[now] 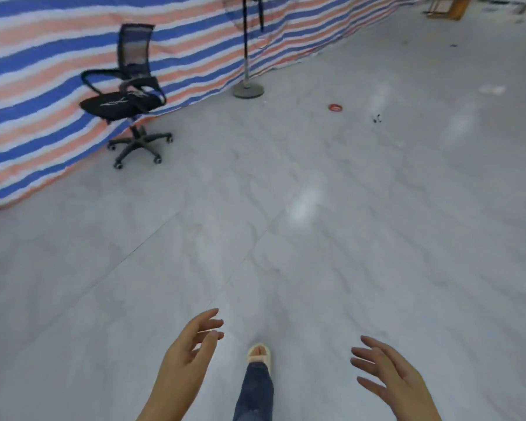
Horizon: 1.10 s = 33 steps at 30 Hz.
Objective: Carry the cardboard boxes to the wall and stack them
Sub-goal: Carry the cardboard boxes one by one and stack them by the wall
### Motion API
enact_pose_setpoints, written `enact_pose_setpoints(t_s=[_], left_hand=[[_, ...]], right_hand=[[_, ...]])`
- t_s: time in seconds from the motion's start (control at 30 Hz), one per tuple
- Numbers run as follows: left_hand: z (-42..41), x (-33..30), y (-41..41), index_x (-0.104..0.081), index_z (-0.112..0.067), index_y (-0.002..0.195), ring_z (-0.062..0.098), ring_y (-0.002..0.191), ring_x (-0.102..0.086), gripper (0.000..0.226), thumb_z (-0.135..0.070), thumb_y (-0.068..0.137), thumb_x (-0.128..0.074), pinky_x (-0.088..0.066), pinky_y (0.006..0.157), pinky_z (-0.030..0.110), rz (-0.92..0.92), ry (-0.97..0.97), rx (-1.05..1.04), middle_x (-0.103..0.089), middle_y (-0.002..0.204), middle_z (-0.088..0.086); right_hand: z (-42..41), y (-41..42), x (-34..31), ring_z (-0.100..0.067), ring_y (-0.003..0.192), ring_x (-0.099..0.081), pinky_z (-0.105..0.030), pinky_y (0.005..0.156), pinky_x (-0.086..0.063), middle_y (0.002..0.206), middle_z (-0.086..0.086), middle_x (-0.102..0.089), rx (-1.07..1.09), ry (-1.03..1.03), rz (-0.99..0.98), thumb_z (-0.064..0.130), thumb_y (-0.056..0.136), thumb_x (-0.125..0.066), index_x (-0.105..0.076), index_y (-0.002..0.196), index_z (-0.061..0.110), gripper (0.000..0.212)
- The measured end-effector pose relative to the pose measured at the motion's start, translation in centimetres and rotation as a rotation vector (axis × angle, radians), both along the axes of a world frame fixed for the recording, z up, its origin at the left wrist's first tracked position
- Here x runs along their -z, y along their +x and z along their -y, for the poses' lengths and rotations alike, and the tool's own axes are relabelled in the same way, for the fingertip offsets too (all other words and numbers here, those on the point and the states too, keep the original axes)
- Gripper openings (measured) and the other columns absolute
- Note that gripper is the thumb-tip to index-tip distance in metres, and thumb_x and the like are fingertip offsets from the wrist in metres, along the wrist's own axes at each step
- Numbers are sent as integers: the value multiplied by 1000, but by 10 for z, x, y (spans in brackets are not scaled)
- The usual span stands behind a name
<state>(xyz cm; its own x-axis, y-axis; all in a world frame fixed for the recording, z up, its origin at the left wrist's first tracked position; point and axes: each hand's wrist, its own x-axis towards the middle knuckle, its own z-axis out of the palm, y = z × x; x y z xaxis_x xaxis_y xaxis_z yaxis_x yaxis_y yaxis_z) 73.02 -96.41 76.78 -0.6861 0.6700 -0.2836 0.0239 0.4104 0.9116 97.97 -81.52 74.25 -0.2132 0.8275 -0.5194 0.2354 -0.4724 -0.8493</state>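
No cardboard box shows in the head view. My left hand [192, 347] hangs low at the bottom centre-left, fingers spread and relaxed, holding nothing. My right hand [386, 372] is at the bottom right, fingers also spread and empty. Between them my leg in jeans and a pale slipper [259, 355] steps over the grey tiled floor [316, 238].
A blue, white and orange striped tarp wall [43, 56] runs along the left and back. A black office chair [128, 95] stands against it, and a standing fan's round base [248, 90] is further right. A small red ring [335, 107] and dark bits lie on the floor.
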Motion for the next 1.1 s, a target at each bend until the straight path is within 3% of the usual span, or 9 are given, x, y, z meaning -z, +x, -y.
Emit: enact_pose_setpoints(t_s=[0.23,0.33,0.5,0.63,0.97,1.1], left_hand=[[-154,-18,-78,-60,-32,110,3,94,-65,32,-6,95,-48,-50,91,38,-26,57,134,-66,103,-22],[-212,-20,-99,-61,-32,111,1,94,-65,32,-7,96,-48,-50,92,35,-28,46,205,-65,103,-23],[-307,-19,-114,-61,-32,111,1,93,-65,32,-6,95,-48,-50,91,36,-29,26,293,-66,104,-22],[-389,-9,-111,-60,-32,111,1,92,-65,33,-5,95,-48,-50,91,36,-39,6,331,-66,104,-23],[-617,-10,-78,-60,-32,111,2,94,-65,33,-5,95,-48,-50,87,32,-19,73,276,-66,104,-23],[-685,-10,-75,-61,-28,109,6,92,-67,31,-5,96,-47,-53,79,28,40,74,245,-68,102,-19]], right_hand=[[-133,-64,-23,-15,84,-72,-28,68,-58,88,-2,-75,93,103,-25,12,99,-46,-68,102,16,23],[-175,-76,-25,-13,84,-72,-34,75,-55,89,-1,-75,154,116,-21,12,99,-46,-68,103,16,23],[-240,-77,-19,-19,85,-71,-34,74,-55,86,-5,-75,270,78,-11,11,99,-46,-68,102,12,22],[-315,-71,-8,-29,95,-66,-39,80,-52,97,-13,-71,318,42,-16,10,99,-44,-65,106,6,22],[-568,-55,-28,-14,85,-72,-36,79,-54,90,-3,-75,202,141,-5,11,99,-45,-68,101,17,24],[-645,-60,-29,-13,84,-71,-37,80,-54,89,1,-75,160,141,1,12,99,-45,-67,102,17,23]])
